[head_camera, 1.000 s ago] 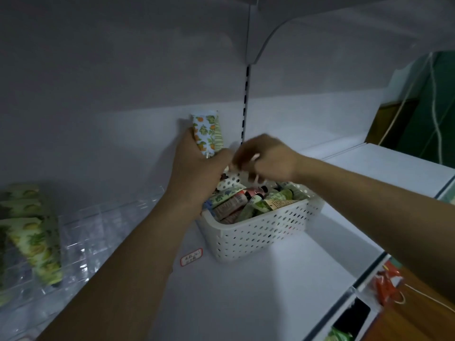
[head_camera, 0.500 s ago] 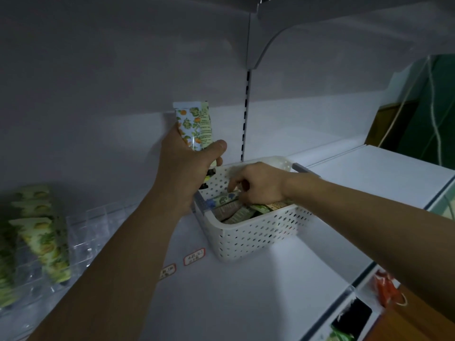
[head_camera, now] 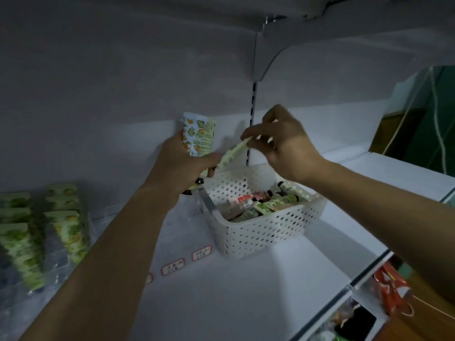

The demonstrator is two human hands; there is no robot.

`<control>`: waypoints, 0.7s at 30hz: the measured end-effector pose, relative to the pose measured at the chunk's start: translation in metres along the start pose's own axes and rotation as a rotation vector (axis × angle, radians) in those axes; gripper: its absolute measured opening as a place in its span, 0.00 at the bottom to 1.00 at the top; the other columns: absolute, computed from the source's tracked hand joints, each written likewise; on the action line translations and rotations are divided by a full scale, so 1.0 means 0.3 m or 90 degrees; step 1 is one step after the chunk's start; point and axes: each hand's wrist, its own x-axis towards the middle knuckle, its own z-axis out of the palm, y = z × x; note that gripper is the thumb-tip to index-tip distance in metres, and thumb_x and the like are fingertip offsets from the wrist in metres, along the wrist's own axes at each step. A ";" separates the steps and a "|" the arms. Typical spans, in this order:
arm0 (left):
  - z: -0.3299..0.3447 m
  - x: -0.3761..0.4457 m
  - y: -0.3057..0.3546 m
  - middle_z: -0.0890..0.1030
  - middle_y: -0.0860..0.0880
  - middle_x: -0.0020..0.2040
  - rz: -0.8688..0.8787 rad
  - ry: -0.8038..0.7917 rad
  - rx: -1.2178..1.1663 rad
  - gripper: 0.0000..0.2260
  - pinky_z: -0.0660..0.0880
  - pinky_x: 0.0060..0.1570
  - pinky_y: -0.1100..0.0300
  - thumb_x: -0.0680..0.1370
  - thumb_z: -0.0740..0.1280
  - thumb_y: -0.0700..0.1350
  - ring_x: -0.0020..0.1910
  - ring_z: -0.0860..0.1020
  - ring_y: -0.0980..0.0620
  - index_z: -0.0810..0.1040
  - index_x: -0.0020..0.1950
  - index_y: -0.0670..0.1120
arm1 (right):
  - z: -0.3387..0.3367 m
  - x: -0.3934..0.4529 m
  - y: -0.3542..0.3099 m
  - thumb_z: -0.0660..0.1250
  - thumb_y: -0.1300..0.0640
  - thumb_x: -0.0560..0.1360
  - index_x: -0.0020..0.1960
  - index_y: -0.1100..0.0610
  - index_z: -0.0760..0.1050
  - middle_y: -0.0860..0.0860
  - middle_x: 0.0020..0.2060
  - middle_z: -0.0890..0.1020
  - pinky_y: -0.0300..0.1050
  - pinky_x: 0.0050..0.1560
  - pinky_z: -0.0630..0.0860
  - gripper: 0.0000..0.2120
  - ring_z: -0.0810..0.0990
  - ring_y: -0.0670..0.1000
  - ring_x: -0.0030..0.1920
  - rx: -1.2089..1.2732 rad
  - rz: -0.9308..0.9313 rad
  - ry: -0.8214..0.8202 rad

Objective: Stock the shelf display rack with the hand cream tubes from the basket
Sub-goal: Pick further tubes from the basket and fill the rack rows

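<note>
Left hand point(head_camera: 181, 166) clamped round a bunch of tubes point(head_camera: 199, 136), crimped ends up, just left of the basket point(head_camera: 266, 232). Right hand point(head_camera: 283, 143) above the basket, pinching a pale green tube point(head_camera: 234, 153) by its flat end, cap slanting down to touch the left thumb. More tubes point(head_camera: 261, 205) loose in the basket, lying crosswise. Probably light, soft-walled, smooth enough to slip; best pinched at the stiff crimp or gripped mid-body, not squeezed hard. Left fist nearly full, so another tube likely to loosen the bunch. Clear rack point(head_camera: 56, 244) at far left on the shelf point(head_camera: 246, 303), already partly filled with green tubes point(head_camera: 69, 232), well apart from the basket. Price tags point(head_camera: 187, 260) on the shelf between them. Reaching the rack means carrying left across the shelf; nothing visibly blocking that path.
</note>
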 end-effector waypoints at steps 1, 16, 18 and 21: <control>-0.013 -0.007 0.009 0.84 0.46 0.42 -0.027 -0.042 -0.026 0.10 0.74 0.30 0.61 0.74 0.76 0.41 0.34 0.81 0.54 0.81 0.53 0.42 | -0.018 0.010 -0.005 0.73 0.61 0.76 0.55 0.56 0.85 0.56 0.46 0.72 0.50 0.44 0.80 0.09 0.78 0.55 0.41 0.015 -0.010 0.044; -0.272 -0.360 0.056 0.83 0.46 0.34 0.000 0.175 -0.042 0.09 0.75 0.35 0.50 0.70 0.78 0.45 0.34 0.80 0.46 0.83 0.47 0.46 | 0.009 0.038 -0.552 0.75 0.62 0.73 0.58 0.52 0.67 0.52 0.42 0.78 0.48 0.37 0.83 0.21 0.84 0.56 0.37 0.592 0.225 0.023; -0.325 -0.431 0.044 0.84 0.47 0.34 0.045 0.239 -0.004 0.06 0.77 0.33 0.52 0.72 0.77 0.41 0.32 0.81 0.48 0.82 0.45 0.46 | 0.058 0.039 -0.627 0.75 0.64 0.74 0.59 0.54 0.70 0.55 0.38 0.80 0.44 0.37 0.82 0.19 0.84 0.53 0.37 0.683 0.276 -0.046; -0.389 -0.508 0.010 0.84 0.46 0.35 0.106 0.279 0.058 0.05 0.79 0.33 0.55 0.74 0.75 0.36 0.31 0.82 0.51 0.81 0.44 0.44 | 0.136 0.034 -0.714 0.73 0.61 0.76 0.50 0.67 0.78 0.65 0.41 0.82 0.43 0.38 0.81 0.10 0.85 0.54 0.40 0.718 0.295 -0.148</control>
